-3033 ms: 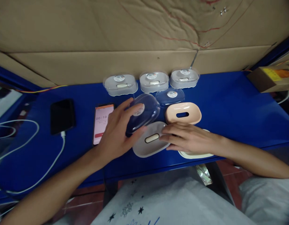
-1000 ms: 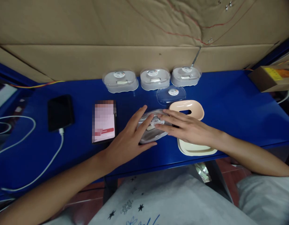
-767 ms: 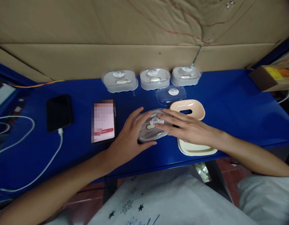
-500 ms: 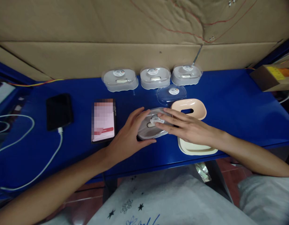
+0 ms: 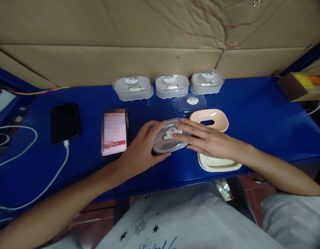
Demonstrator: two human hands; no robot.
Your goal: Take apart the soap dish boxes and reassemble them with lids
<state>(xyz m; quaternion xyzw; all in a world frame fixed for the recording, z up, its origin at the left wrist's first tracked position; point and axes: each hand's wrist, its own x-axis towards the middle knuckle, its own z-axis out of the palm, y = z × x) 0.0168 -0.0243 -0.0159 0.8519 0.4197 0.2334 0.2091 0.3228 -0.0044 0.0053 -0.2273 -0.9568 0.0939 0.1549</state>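
A grey soap box with a clear lid point(image 5: 167, 140) sits on the blue table point(image 5: 253, 114) in front of me. My left hand point(image 5: 140, 150) curls round its left side, thumb under the near edge. My right hand point(image 5: 206, 140) lies flat, fingers stretched over the lid's right half and its round sticker. A peach tray with a slot point(image 5: 209, 120) stands just behind my right hand, and a cream base point(image 5: 218, 164) lies under my wrist. A loose clear lid point(image 5: 189, 103) rests further back.
Three closed grey boxes point(image 5: 132, 87) point(image 5: 171, 85) point(image 5: 206, 82) line the cardboard wall. A phone with a lit screen point(image 5: 114, 133) and a dark phone point(image 5: 64, 121) on a white cable point(image 5: 46, 193) lie to the left. A cardboard carton point(image 5: 300, 86) stands at far right.
Three seconds ago my left hand held the clear lid tilted above the open grey base; now the lid sits on the base and both hands rest on it, my left fingers curling tighter.
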